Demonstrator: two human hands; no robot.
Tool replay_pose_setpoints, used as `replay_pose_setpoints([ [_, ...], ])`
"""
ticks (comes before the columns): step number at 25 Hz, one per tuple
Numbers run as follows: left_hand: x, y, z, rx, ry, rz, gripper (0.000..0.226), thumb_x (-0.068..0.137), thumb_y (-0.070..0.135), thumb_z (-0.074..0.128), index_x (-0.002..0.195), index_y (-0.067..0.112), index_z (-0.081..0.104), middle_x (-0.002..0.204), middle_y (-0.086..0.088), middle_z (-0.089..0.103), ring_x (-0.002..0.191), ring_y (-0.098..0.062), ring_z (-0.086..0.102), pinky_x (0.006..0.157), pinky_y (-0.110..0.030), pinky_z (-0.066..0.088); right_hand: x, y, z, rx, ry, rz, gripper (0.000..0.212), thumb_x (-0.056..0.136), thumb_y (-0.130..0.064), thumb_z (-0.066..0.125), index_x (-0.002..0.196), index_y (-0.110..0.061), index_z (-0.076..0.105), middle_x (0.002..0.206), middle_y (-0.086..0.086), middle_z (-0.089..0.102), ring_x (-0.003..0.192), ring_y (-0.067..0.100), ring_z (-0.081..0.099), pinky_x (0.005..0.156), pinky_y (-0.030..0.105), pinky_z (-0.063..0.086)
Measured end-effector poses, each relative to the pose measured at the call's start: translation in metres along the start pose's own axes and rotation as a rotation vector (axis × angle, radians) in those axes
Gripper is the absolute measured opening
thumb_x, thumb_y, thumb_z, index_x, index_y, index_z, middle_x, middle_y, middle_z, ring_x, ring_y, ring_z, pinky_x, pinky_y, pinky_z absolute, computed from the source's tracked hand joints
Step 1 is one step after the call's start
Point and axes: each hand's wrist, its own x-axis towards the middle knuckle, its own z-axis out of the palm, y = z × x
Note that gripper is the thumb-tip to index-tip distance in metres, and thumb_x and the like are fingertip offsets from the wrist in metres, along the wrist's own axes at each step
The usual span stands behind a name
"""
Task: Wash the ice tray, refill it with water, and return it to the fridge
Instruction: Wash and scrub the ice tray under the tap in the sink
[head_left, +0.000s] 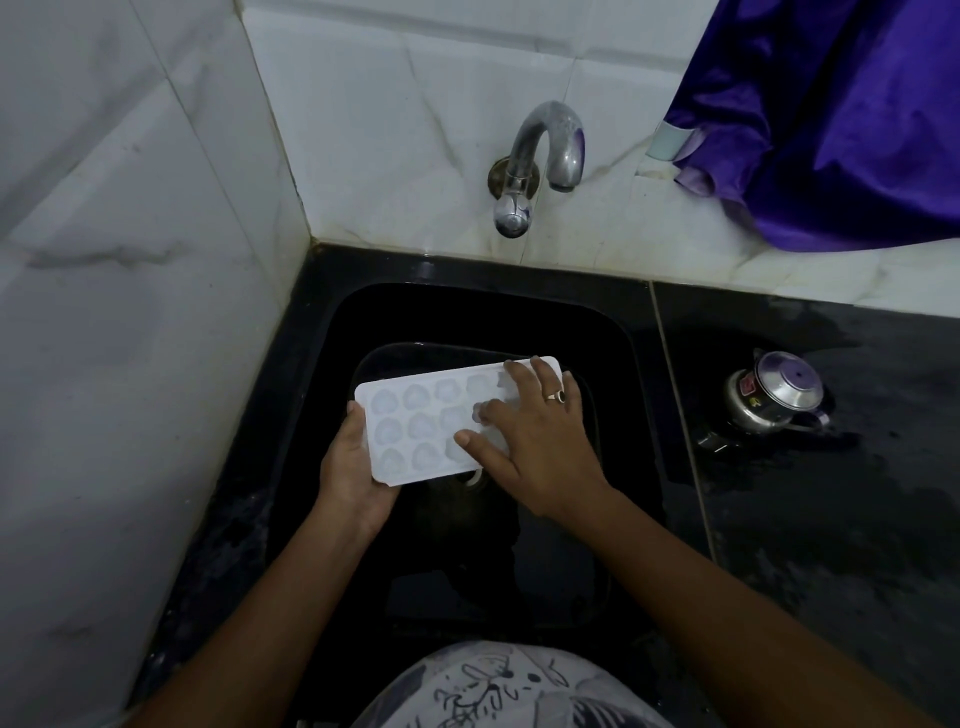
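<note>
- The printed shirt sits nearest my lens, with both forearms reaching out past it.
- The left hand cups the tray at its left short end from below, thumb on the rim — a real hold.
- The right hand lies spread over the tray's right half, fingers fairly straight, gripping nothing.
- The tray hangs over the black sink, below the tap.
- I judge the tray light, bendy and slick when wet — best gripped by its short ends.
</note>
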Motion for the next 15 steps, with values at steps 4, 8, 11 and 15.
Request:
replay_pose_setpoints([
  [4,0.003,0.003,-0.004,-0.018,0.024,0.007,0.070,0.107,0.063,0.035,0.146,0.010,0.059,0.140,-0.021,0.067,0.129,-0.044,0.065,0.115,-0.065,0.043,-0.006,0.001,0.004,-0.019,-0.026,-0.064,0.066,0.099,-0.076,0.025,0.133,-0.034,0.062,0.164,0.014,0.032,0.157,0.039,0.014,0.124,0.065,0.007],
  [8,-0.001,0.001,-0.001,-0.011,0.000,-0.004,0.070,0.107,0.063,0.034,0.146,0.009,0.058,0.139,-0.021,0.068,0.128,-0.044,0.065,0.114,-0.064,0.044,-0.002,-0.001,0.002,0.013,0.017,-0.006,0.063,0.099,-0.075,0.028,0.125,-0.033,0.067,0.162,0.014,0.034,0.156,0.039,0.016,0.123,0.066,0.010],
  [11,-0.001,0.002,-0.001,-0.017,0.036,0.001,0.070,0.107,0.062,0.035,0.145,0.009,0.059,0.139,-0.021,0.068,0.127,-0.044,0.065,0.112,-0.064,0.046,-0.005,-0.003,0.006,-0.012,-0.023,-0.057,0.066,0.099,-0.076,0.028,0.131,-0.031,0.064,0.164,0.014,0.032,0.157,0.039,0.013,0.124,0.065,0.008],
  [15,-0.002,-0.002,-0.004,-0.033,0.020,-0.015,0.069,0.108,0.062,0.034,0.146,0.009,0.058,0.139,-0.021,0.068,0.129,-0.044,0.065,0.115,-0.064,0.043,-0.003,0.003,0.001,-0.001,0.016,-0.023,0.061,0.100,-0.074,0.029,0.125,-0.035,0.067,0.161,0.013,0.035,0.155,0.038,0.017,0.122,0.066,0.013],
])
